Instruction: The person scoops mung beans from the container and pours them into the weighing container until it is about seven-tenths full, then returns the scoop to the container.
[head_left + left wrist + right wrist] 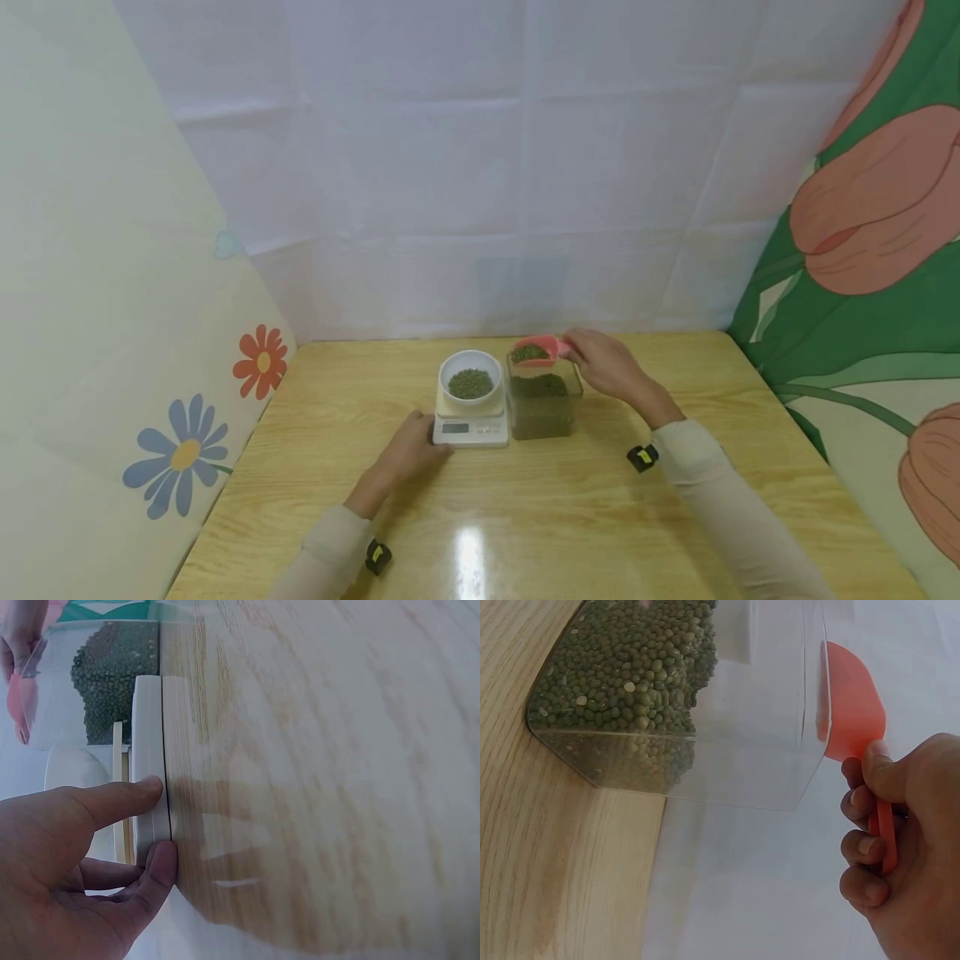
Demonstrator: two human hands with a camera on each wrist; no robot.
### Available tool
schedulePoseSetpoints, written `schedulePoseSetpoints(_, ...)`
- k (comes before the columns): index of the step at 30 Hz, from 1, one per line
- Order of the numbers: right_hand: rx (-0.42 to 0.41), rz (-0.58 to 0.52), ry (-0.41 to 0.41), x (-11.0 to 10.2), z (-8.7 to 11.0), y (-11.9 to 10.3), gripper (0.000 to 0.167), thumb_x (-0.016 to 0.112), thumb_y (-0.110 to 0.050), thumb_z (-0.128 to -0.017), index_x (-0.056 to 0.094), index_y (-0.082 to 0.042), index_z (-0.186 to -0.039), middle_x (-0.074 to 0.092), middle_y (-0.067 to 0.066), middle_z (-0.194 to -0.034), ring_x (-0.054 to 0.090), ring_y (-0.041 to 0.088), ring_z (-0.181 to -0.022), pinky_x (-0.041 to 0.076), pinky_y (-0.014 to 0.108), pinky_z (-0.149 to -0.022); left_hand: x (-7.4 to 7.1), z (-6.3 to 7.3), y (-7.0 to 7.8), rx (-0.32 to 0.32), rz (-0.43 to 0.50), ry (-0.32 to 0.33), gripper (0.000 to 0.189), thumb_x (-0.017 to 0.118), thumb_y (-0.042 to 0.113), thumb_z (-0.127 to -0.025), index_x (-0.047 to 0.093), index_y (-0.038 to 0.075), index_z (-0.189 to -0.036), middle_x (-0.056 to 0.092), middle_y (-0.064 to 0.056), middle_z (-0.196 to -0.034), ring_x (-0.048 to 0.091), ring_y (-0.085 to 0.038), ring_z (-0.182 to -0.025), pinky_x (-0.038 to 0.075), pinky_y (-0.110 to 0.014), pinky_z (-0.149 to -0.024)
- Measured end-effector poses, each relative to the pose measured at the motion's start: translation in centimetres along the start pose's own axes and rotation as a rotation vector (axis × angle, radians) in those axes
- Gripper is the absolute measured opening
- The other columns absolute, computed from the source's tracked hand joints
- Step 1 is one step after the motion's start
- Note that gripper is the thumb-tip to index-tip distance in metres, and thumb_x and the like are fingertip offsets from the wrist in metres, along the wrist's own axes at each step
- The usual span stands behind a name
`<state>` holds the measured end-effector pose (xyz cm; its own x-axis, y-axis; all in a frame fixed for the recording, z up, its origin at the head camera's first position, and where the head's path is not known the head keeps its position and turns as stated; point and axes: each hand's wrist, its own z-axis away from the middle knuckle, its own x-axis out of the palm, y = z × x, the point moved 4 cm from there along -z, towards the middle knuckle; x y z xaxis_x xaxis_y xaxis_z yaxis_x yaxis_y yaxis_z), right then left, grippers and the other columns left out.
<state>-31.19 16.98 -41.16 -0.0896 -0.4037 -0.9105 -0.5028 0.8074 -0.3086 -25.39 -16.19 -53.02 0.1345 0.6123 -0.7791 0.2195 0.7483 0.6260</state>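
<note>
My right hand [606,363] grips the handle of a pink scoop [855,705], which holds green mung beans and is over the rim of a clear plastic container [542,421]. Inside that container lies a heap of mung beans [630,667], banked higher on one side. My left hand [414,448] holds the left front corner of a white kitchen scale [487,437], thumb on its top edge and fingers at its side. On the scale's platform stands a white bowl [448,372] with more mung beans [470,384] in it. The digits on the display are too small to read.
Scale and container stand side by side on a wood-grain table [525,517]. A white cloth backdrop [420,183] hangs behind the table's far edge. Flower-printed panels flank it, one at the left [97,317] and one at the right [847,333].
</note>
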Motion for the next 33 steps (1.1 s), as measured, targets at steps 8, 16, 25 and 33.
schedulePoseSetpoints(8,-0.011,-0.012,0.005,-0.3,-0.3,-0.3,0.022,0.059,-0.023,-0.110,0.069,-0.005,-0.116,0.072,0.008,-0.102,0.067,0.024,-0.091,0.055,0.046,-0.079,0.2,-0.1,-0.2,0.003,0.003,-0.004,0.040,0.087,0.015,-0.086,0.075,0.000,-0.121,0.060,-0.004,-0.091,0.048,-0.018,-0.087,0.049,-0.033,-0.077)
schedulePoseSetpoints(16,-0.023,-0.026,0.005,-0.3,-0.6,-0.9,0.020,0.059,-0.020,-0.109,0.069,-0.005,-0.117,0.072,0.008,-0.104,0.068,0.025,-0.093,0.057,0.048,-0.083,0.1,0.0,-0.1,-0.003,0.000,-0.002,0.041,0.087,0.015,-0.086,0.074,-0.002,-0.121,0.058,-0.005,-0.092,0.047,-0.018,-0.086,0.049,-0.032,-0.077)
schedulePoseSetpoints(25,-0.019,-0.035,-0.001,-0.1,-1.1,-1.4,0.022,0.058,-0.023,-0.110,0.069,-0.006,-0.120,0.073,0.008,-0.107,0.069,0.027,-0.097,0.058,0.050,-0.088,0.0,0.0,0.0,0.005,-0.008,-0.002,0.041,0.087,0.016,-0.086,0.074,-0.001,-0.120,0.060,-0.005,-0.092,0.048,-0.018,-0.086,0.050,-0.034,-0.078)
schedulePoseSetpoints(33,-0.030,-0.039,-0.012,0.2,-1.6,-1.9,0.024,0.061,-0.026,-0.108,0.069,-0.006,-0.118,0.073,0.009,-0.108,0.069,0.030,-0.100,0.058,0.051,-0.090,0.0,0.0,-0.1,-0.006,-0.006,-0.003,0.042,0.087,0.016,-0.086,0.074,-0.002,-0.121,0.059,-0.005,-0.092,0.048,-0.018,-0.087,0.050,-0.034,-0.077)
